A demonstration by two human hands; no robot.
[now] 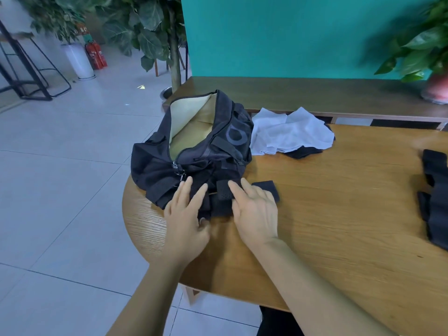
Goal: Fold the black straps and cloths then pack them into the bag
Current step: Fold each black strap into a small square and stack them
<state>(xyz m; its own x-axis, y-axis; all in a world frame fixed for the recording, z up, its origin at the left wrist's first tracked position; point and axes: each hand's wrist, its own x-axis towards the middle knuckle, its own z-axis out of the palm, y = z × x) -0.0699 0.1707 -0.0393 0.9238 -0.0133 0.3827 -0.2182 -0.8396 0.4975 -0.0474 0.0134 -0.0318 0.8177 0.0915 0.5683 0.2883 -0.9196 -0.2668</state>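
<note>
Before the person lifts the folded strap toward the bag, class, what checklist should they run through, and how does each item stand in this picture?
1. Bag mouth unzipped and gaping: ok.
2. Space inside the bag: ok, pale lining shows, no contents visible.
3. Black strap gripped for lifting: not ok, left hand and right hand rest on it with straight fingers.
4. Strap fold finished: cannot tell, the hands cover much of it.
5. Other items packed: not ok, white cloth and more black straps lie on the table.
</note>
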